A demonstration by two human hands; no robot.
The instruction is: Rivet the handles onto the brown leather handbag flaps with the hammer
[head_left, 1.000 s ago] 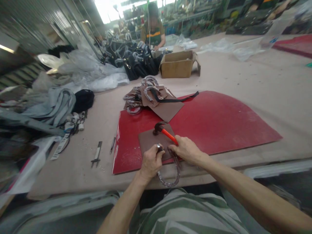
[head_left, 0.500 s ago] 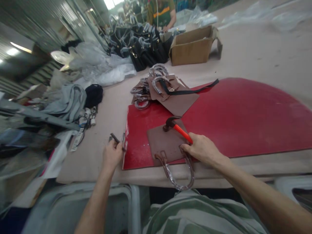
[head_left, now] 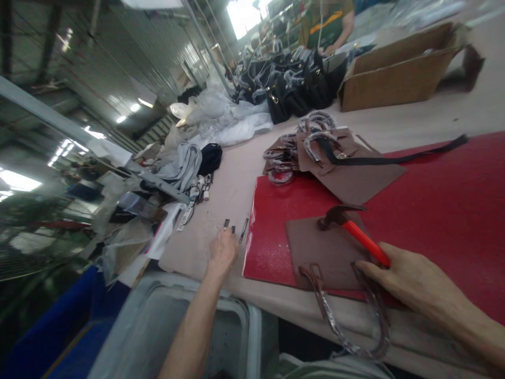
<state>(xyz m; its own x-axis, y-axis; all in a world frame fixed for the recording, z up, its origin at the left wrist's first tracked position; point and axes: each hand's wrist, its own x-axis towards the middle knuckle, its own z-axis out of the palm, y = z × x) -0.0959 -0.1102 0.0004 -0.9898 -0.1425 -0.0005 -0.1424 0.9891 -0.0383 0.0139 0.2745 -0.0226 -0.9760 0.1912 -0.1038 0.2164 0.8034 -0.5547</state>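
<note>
My right hand (head_left: 410, 276) grips a claw hammer by its orange handle (head_left: 365, 242). The dark hammer head (head_left: 335, 215) is over the upper part of a flat brown bag panel (head_left: 319, 245). A plastic-wrapped handle (head_left: 335, 326) is joined to the panel's near edge and hangs past the table edge. To the left, my left hand (head_left: 224, 250) is low at the table with its fingers curled down; its fingertips are hidden. Small dark pieces (head_left: 226, 223) show just beyond the fingers. A thin dark rod (head_left: 243, 230) lies beside that hand, near the red board (head_left: 272, 231).
Brown panels with wrapped handles (head_left: 347, 152) and a black strap (head_left: 414, 156) lie piled on the board. Behind are black bags (head_left: 292, 95), a cardboard box (head_left: 394, 79) and a person (head_left: 331, 26). Clear plastic (head_left: 221, 116) is heaped left; a grey bin (head_left: 173, 326) stands below.
The view has swung left, so things appear farther right. My left hand held up a dark rod before; now it is lower, with its fingers curled over dark pieces. The right hand keeps the hammer.
</note>
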